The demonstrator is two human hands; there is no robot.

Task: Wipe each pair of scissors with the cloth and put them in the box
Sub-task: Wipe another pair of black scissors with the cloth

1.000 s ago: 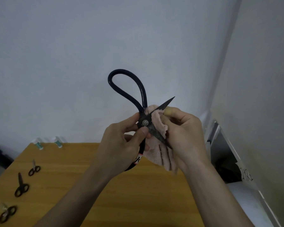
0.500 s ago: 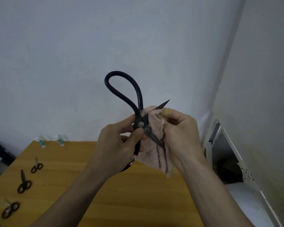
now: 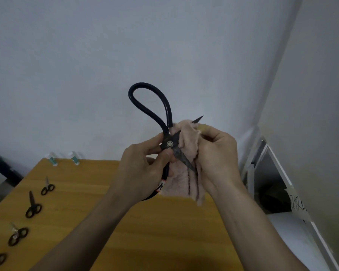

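The big scissors [image 3: 169, 143] are being held up in the air above the wooden surface [image 3: 164, 231], in front of the person. Their blades are standing open, one tip pointing up to the right and the other down to the right, and one long loop handle is rising above the hands. The left hand [image 3: 143, 169] is keeping a narrow grip on them, thumb and fingers pinching just beside the pivot screw. The right hand [image 3: 217, 159] is closing around the pink cloth [image 3: 186, 153] and pressing it against the blades; the cloth is hanging down below the hand. Four small scissors [image 3: 33, 206] are lying in a row near the left edge of the surface.
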